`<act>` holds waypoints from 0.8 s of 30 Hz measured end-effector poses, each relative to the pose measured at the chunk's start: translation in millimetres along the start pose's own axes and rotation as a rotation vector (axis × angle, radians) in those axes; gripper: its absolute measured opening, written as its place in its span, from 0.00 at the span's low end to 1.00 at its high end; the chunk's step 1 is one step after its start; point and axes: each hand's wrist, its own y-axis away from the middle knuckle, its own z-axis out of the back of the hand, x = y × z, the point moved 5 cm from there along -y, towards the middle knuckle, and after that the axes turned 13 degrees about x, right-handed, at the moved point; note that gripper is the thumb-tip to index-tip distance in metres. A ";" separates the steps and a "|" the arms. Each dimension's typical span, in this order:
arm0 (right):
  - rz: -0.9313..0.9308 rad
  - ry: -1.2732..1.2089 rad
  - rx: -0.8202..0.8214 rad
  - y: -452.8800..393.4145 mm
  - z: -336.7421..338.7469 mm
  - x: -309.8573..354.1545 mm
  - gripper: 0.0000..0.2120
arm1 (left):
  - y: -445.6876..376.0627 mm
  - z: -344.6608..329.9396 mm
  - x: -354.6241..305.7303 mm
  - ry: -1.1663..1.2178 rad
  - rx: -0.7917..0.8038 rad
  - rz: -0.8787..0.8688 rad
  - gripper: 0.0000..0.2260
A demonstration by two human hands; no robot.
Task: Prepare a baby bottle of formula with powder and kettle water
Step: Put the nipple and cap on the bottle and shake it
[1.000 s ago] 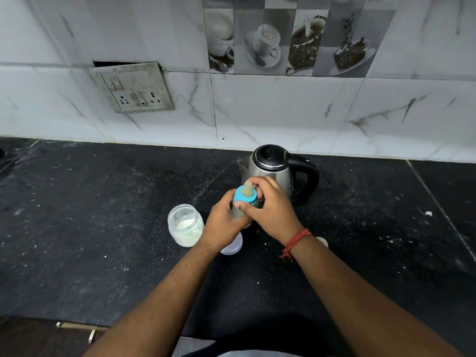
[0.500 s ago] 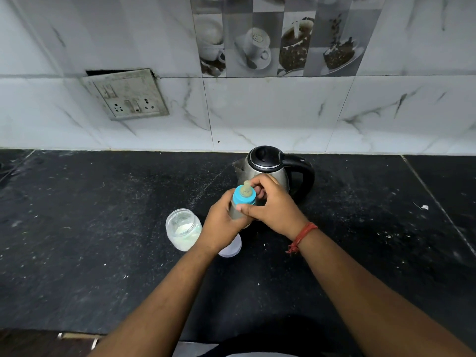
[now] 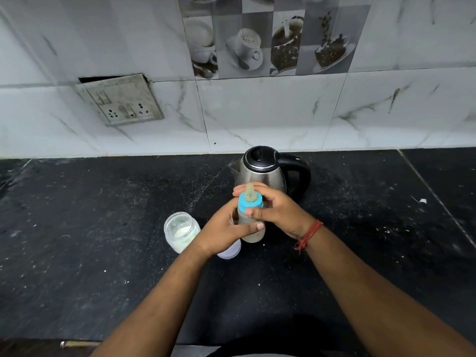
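Note:
A baby bottle [image 3: 251,228] with a blue collar and pale teat stands upright on the black counter [image 3: 103,228], holding cloudy liquid. My left hand [image 3: 226,228] wraps its body from the left. My right hand [image 3: 278,210] grips the blue collar from the right, thumb in front. Just behind them stands a steel kettle [image 3: 260,171] with a black lid and handle. An open glass jar [image 3: 181,231] with white powder sits left of my left hand.
A whitish lid [image 3: 230,251] lies partly under my left wrist. The tiled wall carries a socket plate [image 3: 121,100] at the back left. A small white scrap [image 3: 422,200] lies on the counter at right. A seam crosses the counter at far right.
The bottle stays between both hands on the counter. My right hand has shifted around the blue collar, thumb now lower in front. The camera has tilted slightly.

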 end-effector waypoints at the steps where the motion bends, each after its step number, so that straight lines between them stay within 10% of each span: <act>1: 0.011 -0.063 -0.013 0.3 -2.2 -2.0 0.20 | -0.6 -1.0 -1.3 0.010 0.004 0.007 0.24; 12: -0.001 0.045 -0.573 -3.5 -24.9 -12.1 0.19 | -6.7 -4.4 -3.7 -0.186 -0.323 -0.089 0.21; 20: -0.076 0.019 -0.026 -0.8 1.9 6.8 0.22 | -5.8 6.9 -9.7 -0.020 0.011 -0.027 0.20; 24: -0.053 -0.081 -0.042 -3.7 2.4 12.6 0.24 | -10.0 6.7 -13.7 0.056 0.047 -0.036 0.23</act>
